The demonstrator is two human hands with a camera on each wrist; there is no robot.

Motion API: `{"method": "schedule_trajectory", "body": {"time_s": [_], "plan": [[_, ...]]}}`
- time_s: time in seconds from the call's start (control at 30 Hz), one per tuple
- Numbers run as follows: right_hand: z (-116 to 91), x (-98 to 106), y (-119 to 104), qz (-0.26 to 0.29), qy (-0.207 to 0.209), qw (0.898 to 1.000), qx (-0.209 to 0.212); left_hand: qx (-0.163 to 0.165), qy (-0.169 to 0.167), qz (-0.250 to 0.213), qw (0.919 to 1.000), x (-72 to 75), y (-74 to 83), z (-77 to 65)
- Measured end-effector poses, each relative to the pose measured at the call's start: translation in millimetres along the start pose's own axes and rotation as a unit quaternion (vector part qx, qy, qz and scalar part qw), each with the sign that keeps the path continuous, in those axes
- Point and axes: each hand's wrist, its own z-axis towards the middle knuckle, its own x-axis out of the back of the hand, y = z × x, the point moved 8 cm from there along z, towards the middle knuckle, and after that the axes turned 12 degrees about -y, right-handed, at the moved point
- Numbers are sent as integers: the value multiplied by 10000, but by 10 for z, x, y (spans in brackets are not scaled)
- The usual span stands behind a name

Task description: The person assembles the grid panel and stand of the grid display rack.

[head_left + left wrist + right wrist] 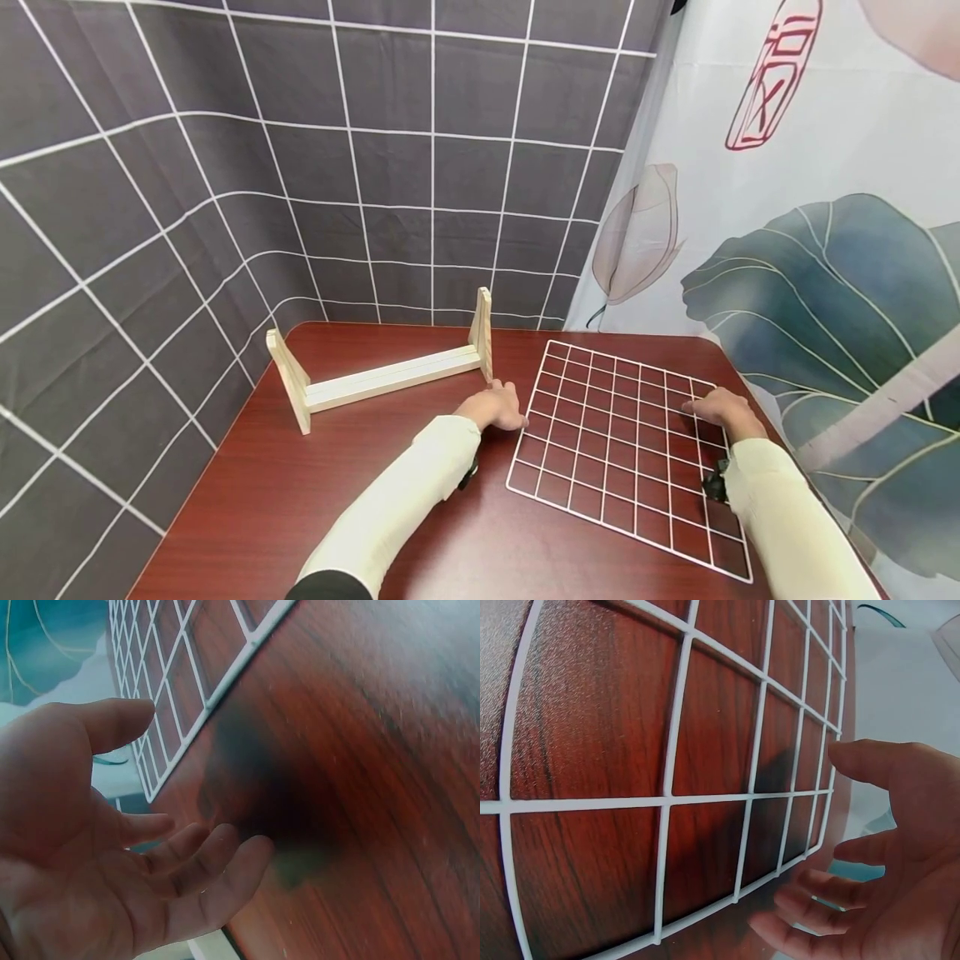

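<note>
A white wire grid panel lies on the table. At its left edge is my left hand, palm turned toward the panel, fingers loosely bent. In the left wrist view, the thumb overlaps the wires, and nothing is held between the thumb and fingers. My right hand is at the panel's right edge. The right wrist view has its thumb near the outer wire and the fingers spread apart below; whether the thumb touches the wire I cannot tell. A pale wooden stand is behind and left of my left hand.
The reddish-brown table has a rounded back left corner. The stand's two upright ends rise above its crossbar. A dark gridded cloth hangs behind and to the left, and a flower-print curtain hangs along the right side.
</note>
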Motion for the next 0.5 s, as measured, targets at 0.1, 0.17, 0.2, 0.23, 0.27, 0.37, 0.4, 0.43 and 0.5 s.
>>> {"method": "schedule_trajectory", "body": {"time_s": [0.1, 0.17, 0.2, 0.23, 0.27, 0.37, 0.4, 0.43, 0.5], "plan": [[-7, -30, 8, -34, -35, 10000, -7, 62, -39, -71, 9999, -30, 38, 8], [-10, -53, 27, 50, -41, 9999, -90, 93, -48, -267, 9996, -51, 55, 13], [-4, -66, 42, 111, -38, 9998, -141, 113, -59, -372, 9992, -62, 63, 17], [2, -81, 64, 205, -29, 9995, -225, 108, -63, -487, 9987, -75, 72, 22], [8, -93, 82, 273, -15, 9992, -296, 87, -73, -569, 9983, -89, 83, 32], [31, -130, 128, 437, 28, 9981, -444, 74, -103, -715, 9974, -126, 105, 60], [37, -140, 138, 481, 44, 9977, -472, 69, -110, -732, 9972, -136, 112, 68], [37, -148, 141, 511, 53, 9975, -487, 48, -125, -717, 9973, -145, 120, 77], [35, -162, 143, 538, 67, 9973, -495, 26, -158, -702, 9974, -154, 137, 93]]}}
